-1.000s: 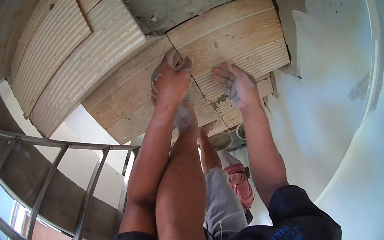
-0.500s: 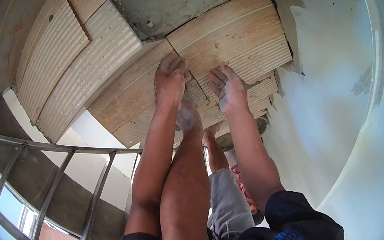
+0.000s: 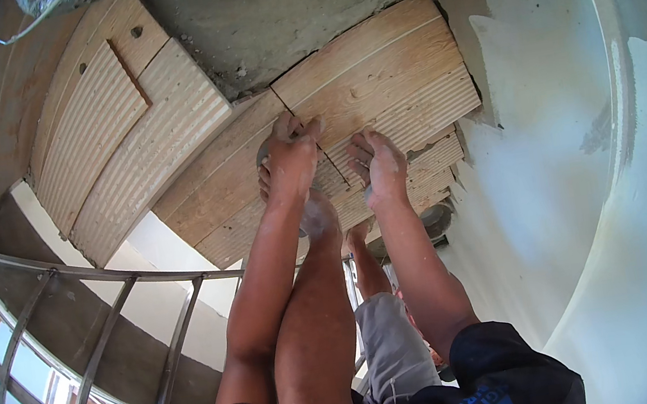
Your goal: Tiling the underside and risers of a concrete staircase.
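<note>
My left hand (image 3: 292,157) is over the joint between two wood-look stair tiles, its dusty fingers bent together. A grey, round-edged thing (image 3: 261,153) shows at that hand's outer side; most of it is hidden, so its kind is unclear. My right hand (image 3: 380,165) hovers at or just above the ribbed front of the right tile (image 3: 371,71), fingers loosely curved and apart, nothing seen in them. The left tile (image 3: 226,154) lies beside it across a thin dark gap. My knee (image 3: 317,215) is bent just under my left wrist.
A higher step at left carries more tiles (image 3: 164,125), with a loose ribbed piece (image 3: 91,110) on top. Rough grey cement (image 3: 296,7) lies beyond. A metal railing (image 3: 93,271) curves along the left; a patchy plastered wall (image 3: 540,155) stands at right. Further down, a bucket-like dark object (image 3: 435,219) shows.
My left hand has shifted slightly down and turned, showing the grey thing. My right hand has moved a little down and left, fingers spread more. The view has tilted, showing a grey-blue object at top left.
</note>
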Available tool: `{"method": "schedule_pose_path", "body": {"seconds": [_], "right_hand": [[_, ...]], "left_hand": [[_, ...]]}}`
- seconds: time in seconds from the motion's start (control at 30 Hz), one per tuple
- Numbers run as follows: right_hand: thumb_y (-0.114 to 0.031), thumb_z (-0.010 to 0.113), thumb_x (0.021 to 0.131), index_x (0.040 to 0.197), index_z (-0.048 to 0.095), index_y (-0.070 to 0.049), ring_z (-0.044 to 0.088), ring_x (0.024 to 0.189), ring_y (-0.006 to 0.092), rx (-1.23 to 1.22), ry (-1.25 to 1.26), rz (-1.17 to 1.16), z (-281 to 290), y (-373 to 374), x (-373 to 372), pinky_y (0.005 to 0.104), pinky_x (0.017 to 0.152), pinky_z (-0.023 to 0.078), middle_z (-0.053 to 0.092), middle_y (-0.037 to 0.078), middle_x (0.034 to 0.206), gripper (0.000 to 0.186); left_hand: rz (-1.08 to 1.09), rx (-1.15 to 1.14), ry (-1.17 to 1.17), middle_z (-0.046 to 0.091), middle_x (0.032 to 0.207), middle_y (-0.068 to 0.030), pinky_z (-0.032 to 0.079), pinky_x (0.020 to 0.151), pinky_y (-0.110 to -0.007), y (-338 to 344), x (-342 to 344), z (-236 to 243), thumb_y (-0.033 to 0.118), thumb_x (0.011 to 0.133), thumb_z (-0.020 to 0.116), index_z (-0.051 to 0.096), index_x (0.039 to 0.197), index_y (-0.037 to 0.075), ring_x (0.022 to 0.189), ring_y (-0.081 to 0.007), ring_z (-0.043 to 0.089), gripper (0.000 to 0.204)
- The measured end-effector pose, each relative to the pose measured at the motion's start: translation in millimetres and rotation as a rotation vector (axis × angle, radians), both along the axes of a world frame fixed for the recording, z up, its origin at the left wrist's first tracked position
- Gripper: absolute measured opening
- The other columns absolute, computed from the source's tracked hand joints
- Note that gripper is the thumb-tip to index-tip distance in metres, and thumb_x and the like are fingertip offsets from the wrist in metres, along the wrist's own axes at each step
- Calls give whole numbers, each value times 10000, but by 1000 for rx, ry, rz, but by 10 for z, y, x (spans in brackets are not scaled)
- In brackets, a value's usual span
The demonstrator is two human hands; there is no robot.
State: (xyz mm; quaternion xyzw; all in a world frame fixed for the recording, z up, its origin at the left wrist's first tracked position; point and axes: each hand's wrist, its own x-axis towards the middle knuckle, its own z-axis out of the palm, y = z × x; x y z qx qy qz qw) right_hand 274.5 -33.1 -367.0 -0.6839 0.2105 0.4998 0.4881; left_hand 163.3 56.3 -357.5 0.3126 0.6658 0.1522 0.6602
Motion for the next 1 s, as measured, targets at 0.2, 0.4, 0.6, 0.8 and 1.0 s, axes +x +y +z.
{"method": "schedule_pose_path", "body": {"seconds": [0.2,0.4,0.6,0.8,1.0], "right_hand": [[-258,629,1016,1388,545,31,613,1158,229,93,-64,-100,64,73,-152,391,966,489,650,130,1244,479],[-354,578,1024,1500,433,47,497,1385,366,97,-72,-96,60,129,-200,470,1150,375,549,231,1452,638],[-398,578,1006,1439,512,22,575,1237,305,8,54,-252,-59,137,-113,441,1072,426,608,180,1357,607],[-420,585,989,1372,569,-12,614,1108,252,20,114,-324,-162,64,-103,408,1011,457,656,118,1240,560],[-320,640,989,1339,592,-35,633,1042,237,9,83,-202,-197,26,-72,374,919,514,656,110,1193,454]], "left_hand": [[-155,82,51,508,1438,-352,357,1162,-402,-143,157,185,325,870,769,207,1586,-117,1381,-357,496,1012],[-40,32,51,445,1539,-306,312,1183,-377,-74,287,264,399,876,743,258,1590,-83,1445,-334,432,988],[137,7,11,565,1384,-218,402,1077,-357,-50,278,79,232,859,789,299,1508,-135,1265,-275,537,892],[166,20,24,666,1232,-165,431,1004,-341,-76,308,94,210,875,775,521,1341,-83,1142,-220,597,606],[100,65,85,730,1025,-129,480,894,-330,-85,192,-3,205,912,753,643,1156,-47,947,-214,659,368]]}}
